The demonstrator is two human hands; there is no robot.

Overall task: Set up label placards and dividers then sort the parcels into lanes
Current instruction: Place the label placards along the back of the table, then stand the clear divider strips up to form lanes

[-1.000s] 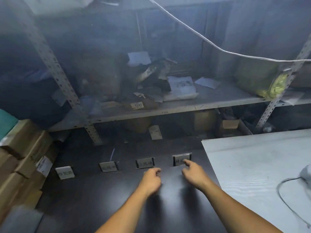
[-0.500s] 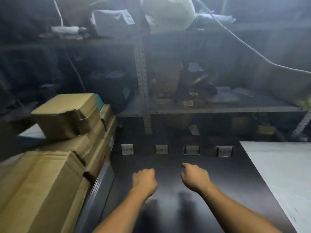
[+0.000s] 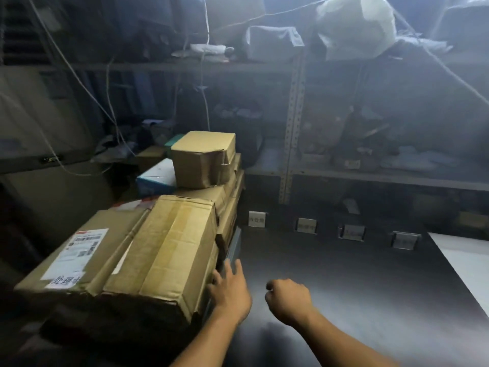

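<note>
1. The left hand (image 3: pixel 230 292) is held with fingers straight and spread, just beside the nearest cardboard parcel (image 3: pixel 169 250); contact cannot be told.
2. The right hand (image 3: pixel 288 300) is clenched on nothing above the dark table (image 3: pixel 357 300).
3. Four label placards (image 3: pixel 306 225) are stood in a row along the table's far edge.
4. More parcels are stacked left of the table, a small box (image 3: pixel 203 160) topmost.
</note>
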